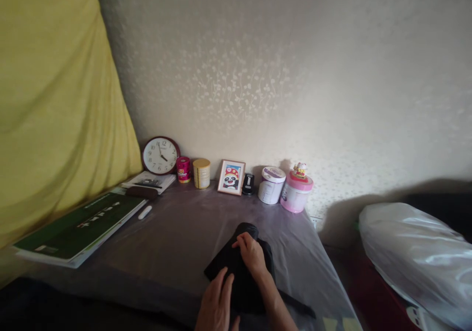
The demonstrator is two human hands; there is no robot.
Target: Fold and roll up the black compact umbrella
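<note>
So, soft black folded fabric item [241,278] lies near the front of the grey table with a glossy cover [173,242], a narrow black strap [299,305] trailing right. Right hand [252,256] sits on its upper part, fingers curled in; can't tell if cloth is pinched under them. Left hand [217,299] is at the lower left edge, fingers fairly straight, thumb spread apart, no grip visible. Likely reason for two contact spots: limp cloth shifts unless steadied at both ends. Round white-faced wall clock with dark red rim [161,155] leans at the back, probably using the wall as support. Cream canister with yellow lid [201,173] and wood-framed panda picture [231,177] also stand back there, which leaves the cloth room up front.
</note>
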